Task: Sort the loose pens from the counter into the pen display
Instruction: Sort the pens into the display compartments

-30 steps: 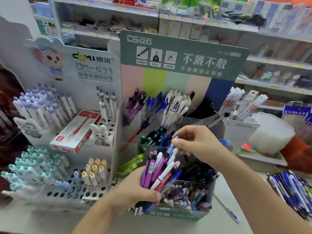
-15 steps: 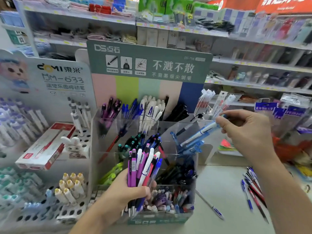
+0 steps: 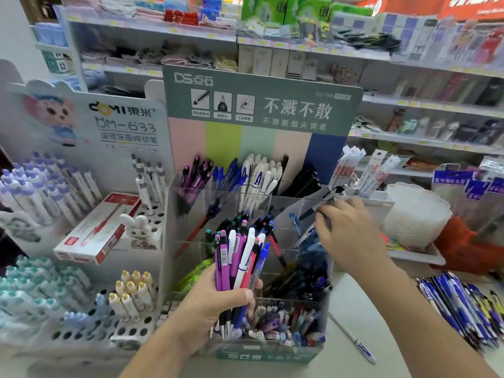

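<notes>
My left hand (image 3: 218, 301) grips a bundle of pens (image 3: 240, 257), purple, white, pink and blue, upright in front of the clear tiered pen display (image 3: 272, 350). My right hand (image 3: 351, 230) reaches over the display's right middle compartment and pinches a dark pen (image 3: 324, 200) that points up and away. Several blue pens lie in that compartment below the hand. The display's back row holds purple, blue, white and black pens (image 3: 259, 175). A pile of loose blue pens (image 3: 463, 304) lies on the counter at right, and one white pen (image 3: 354, 339) lies beside the display.
A white peg-hole pen stand (image 3: 81, 323) with a red box (image 3: 98, 227) fills the left. A white scalloped stack (image 3: 414, 214) sits in a tray right of the display, with an orange object (image 3: 463, 246) beyond. Store shelves (image 3: 300, 47) run behind.
My right hand pulled a blue pen out of the bundle, carried it right, then came back over the display's right compartment, where it now pinches a dark pen. The left hand's bundle stayed put.
</notes>
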